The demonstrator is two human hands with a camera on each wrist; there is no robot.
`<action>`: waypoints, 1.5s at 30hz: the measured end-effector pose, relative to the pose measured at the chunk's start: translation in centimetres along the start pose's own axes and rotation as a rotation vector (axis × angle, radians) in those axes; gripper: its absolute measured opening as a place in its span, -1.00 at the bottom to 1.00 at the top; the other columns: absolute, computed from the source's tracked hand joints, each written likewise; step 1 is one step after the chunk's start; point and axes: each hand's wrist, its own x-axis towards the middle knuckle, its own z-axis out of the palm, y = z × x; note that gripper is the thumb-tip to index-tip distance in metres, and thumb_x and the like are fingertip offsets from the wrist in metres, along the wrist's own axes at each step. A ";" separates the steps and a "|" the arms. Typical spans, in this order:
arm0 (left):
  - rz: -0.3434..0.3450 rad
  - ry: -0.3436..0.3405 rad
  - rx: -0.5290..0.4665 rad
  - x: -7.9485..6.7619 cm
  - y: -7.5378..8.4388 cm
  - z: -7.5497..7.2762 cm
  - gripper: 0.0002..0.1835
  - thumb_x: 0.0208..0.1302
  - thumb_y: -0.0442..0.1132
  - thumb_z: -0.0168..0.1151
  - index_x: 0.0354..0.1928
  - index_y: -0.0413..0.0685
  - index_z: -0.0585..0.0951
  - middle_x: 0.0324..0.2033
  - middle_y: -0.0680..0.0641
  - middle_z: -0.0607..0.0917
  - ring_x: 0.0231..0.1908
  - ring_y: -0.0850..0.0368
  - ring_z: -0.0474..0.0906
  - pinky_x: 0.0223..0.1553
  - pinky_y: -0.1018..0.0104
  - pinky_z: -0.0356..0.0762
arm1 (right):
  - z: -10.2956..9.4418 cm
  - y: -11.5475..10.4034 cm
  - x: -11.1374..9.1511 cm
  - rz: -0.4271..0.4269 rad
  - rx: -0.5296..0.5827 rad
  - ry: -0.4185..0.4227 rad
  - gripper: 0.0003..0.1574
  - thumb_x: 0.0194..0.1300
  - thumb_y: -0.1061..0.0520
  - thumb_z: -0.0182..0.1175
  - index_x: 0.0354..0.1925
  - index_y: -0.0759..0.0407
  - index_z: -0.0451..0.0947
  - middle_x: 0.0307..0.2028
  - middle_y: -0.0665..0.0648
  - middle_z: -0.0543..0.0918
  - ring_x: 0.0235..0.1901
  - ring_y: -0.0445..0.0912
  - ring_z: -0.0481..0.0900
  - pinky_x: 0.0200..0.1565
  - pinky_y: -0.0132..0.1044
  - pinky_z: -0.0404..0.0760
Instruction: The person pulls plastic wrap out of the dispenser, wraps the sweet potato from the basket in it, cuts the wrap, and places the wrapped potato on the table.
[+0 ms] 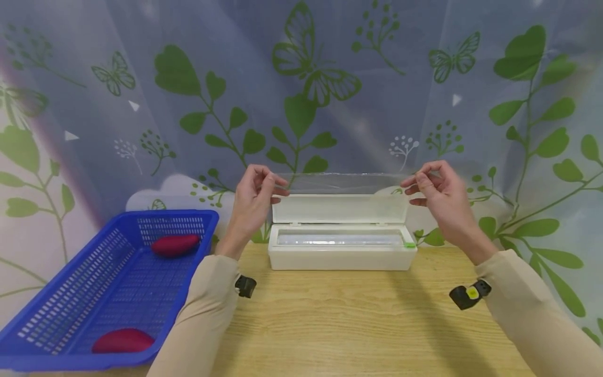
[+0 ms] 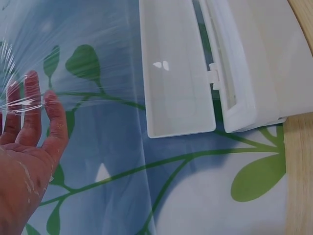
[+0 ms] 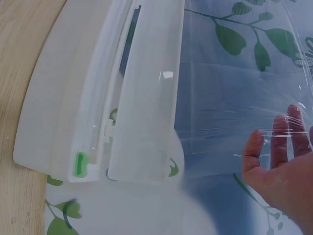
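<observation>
Stretched between my two hands is a clear sheet of cling film (image 1: pixel 344 183), raised above a white cling film dispenser box (image 1: pixel 341 259). My left hand (image 1: pixel 252 201) pinches the film's left end between thumb and fingers. At the right end, my right hand (image 1: pixel 443 196) pinches it likewise, and creases fan out from the fingertips (image 3: pixel 280 122). The dispenser's lid (image 1: pixel 339 209) stands tipped back on its hinges. Inside the box lies a film roll (image 1: pixel 339 240), and a green slider (image 3: pixel 81 164) sits at its right end.
To the left, a blue plastic basket (image 1: pixel 181 314) holds two dark red, elongated items, one (image 1: pixel 174 245) at the back and another (image 1: pixel 123 341) in front. The box rests on a wooden table (image 1: pixel 348 314). Behind it hangs a leaf-and-butterfly curtain (image 1: pixel 377 115).
</observation>
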 end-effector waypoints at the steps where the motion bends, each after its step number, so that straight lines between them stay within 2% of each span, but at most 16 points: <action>1: 0.003 -0.001 -0.002 0.1 -0.3 -0.1 -0.84 0.48 -0.18 -0.14 -0.11 -0.12 0.34 -0.11 -0.30 0.63 -0.19 -0.07 0.68 -0.11 -0.01 0.62 | 0.0 -0.1 0.0 -0.003 0.008 -0.005 -0.76 0.39 0.04 0.01 -0.09 0.16 0.32 -0.25 0.02 0.69 -0.25 -0.13 0.62 -0.26 -0.35 0.66; 6: 0.053 -0.003 -0.008 0.5 -1.7 -0.4 -0.79 0.47 -0.05 -0.12 -0.11 -0.04 0.35 -0.14 -0.20 0.65 -0.22 0.03 0.69 -0.16 0.07 0.64 | 0.0 -0.6 -0.1 -0.024 0.029 -0.016 -0.78 0.39 0.07 0.01 -0.09 0.17 0.32 -0.24 0.05 0.69 -0.26 -0.11 0.62 -0.28 -0.35 0.66; 8: 0.066 -0.005 -0.005 0.4 -1.4 -0.4 -0.77 0.47 -0.07 -0.13 -0.10 -0.08 0.35 -0.14 -0.20 0.65 -0.22 0.01 0.69 -0.17 0.06 0.64 | 0.0 -0.8 -0.1 -0.029 0.030 -0.019 -0.78 0.40 0.07 0.01 -0.09 0.17 0.32 -0.24 0.05 0.69 -0.26 -0.11 0.62 -0.28 -0.35 0.66; 10: 0.067 -0.007 -0.007 0.3 -0.6 -0.4 -0.78 0.48 -0.11 -0.13 -0.09 -0.14 0.35 -0.15 -0.22 0.65 -0.21 -0.04 0.68 -0.16 0.02 0.64 | -0.1 -0.9 -0.1 -0.032 0.031 -0.019 -0.78 0.39 0.07 0.01 -0.09 0.17 0.32 -0.24 0.05 0.69 -0.26 -0.11 0.62 -0.28 -0.35 0.66; 13: 0.057 -0.009 -0.013 0.1 0.9 -0.3 -0.80 0.48 -0.20 -0.14 -0.09 -0.23 0.34 -0.15 -0.30 0.63 -0.19 -0.15 0.66 -0.18 0.05 0.65 | -0.1 -1.1 -0.1 -0.029 0.039 -0.014 -0.77 0.39 0.07 0.02 -0.09 0.17 0.32 -0.25 0.04 0.69 -0.27 -0.11 0.61 -0.28 -0.34 0.66; 18: 0.049 -0.025 -0.025 0.2 1.9 -0.3 -0.79 0.48 -0.21 -0.14 -0.08 -0.26 0.33 -0.14 -0.35 0.62 -0.16 -0.25 0.64 -0.17 0.03 0.64 | -0.1 -1.5 -0.1 -0.032 0.053 -0.002 -0.76 0.38 0.06 0.03 -0.09 0.17 0.33 -0.25 0.03 0.69 -0.26 -0.11 0.62 -0.29 -0.35 0.66; 22: 0.055 -0.034 -0.016 0.2 2.2 -0.5 -0.78 0.48 -0.20 -0.15 -0.07 -0.25 0.32 -0.14 -0.32 0.62 -0.16 -0.20 0.65 -0.11 -0.08 0.61 | -0.1 -1.9 -0.1 -0.047 0.061 0.003 -0.77 0.38 0.07 0.04 -0.09 0.17 0.33 -0.25 0.03 0.70 -0.26 -0.11 0.62 -0.29 -0.35 0.66; 30: 0.074 -0.021 -0.018 0.1 2.8 -0.4 -0.82 0.48 -0.22 -0.15 -0.10 -0.21 0.34 -0.16 -0.29 0.62 -0.19 -0.13 0.67 -0.11 -0.10 0.61 | -0.3 -2.5 -0.4 -0.063 0.083 0.011 -0.77 0.37 0.09 0.05 -0.09 0.19 0.34 -0.25 0.05 0.71 -0.27 -0.10 0.63 -0.28 -0.34 0.66; 35: 0.087 -0.011 -0.026 0.3 3.0 -0.5 -0.82 0.48 -0.22 -0.15 -0.11 -0.21 0.34 -0.18 -0.27 0.63 -0.21 -0.14 0.66 -0.14 -0.09 0.62 | -0.3 -2.9 -0.5 -0.077 0.095 0.012 -0.78 0.37 0.10 0.05 -0.10 0.20 0.34 -0.26 0.07 0.71 -0.28 -0.09 0.64 -0.28 -0.34 0.66; 42: 0.111 0.001 -0.022 0.8 2.2 -0.8 -0.81 0.47 -0.14 -0.12 -0.11 -0.12 0.35 -0.18 -0.19 0.65 -0.23 0.00 0.68 -0.16 -0.03 0.63 | -0.2 -3.6 -0.4 -0.110 0.111 0.009 -0.79 0.37 0.12 0.05 -0.10 0.21 0.34 -0.26 0.09 0.71 -0.29 -0.07 0.63 -0.30 -0.35 0.66; 45: 0.123 0.002 -0.016 0.5 2.7 -0.7 -0.83 0.48 -0.17 -0.13 -0.11 -0.14 0.35 -0.18 -0.20 0.65 -0.23 -0.01 0.68 -0.17 0.02 0.64 | -0.3 -3.8 -0.6 -0.115 0.124 0.012 -0.79 0.36 0.13 0.05 -0.10 0.22 0.35 -0.26 0.10 0.71 -0.29 -0.08 0.64 -0.30 -0.35 0.67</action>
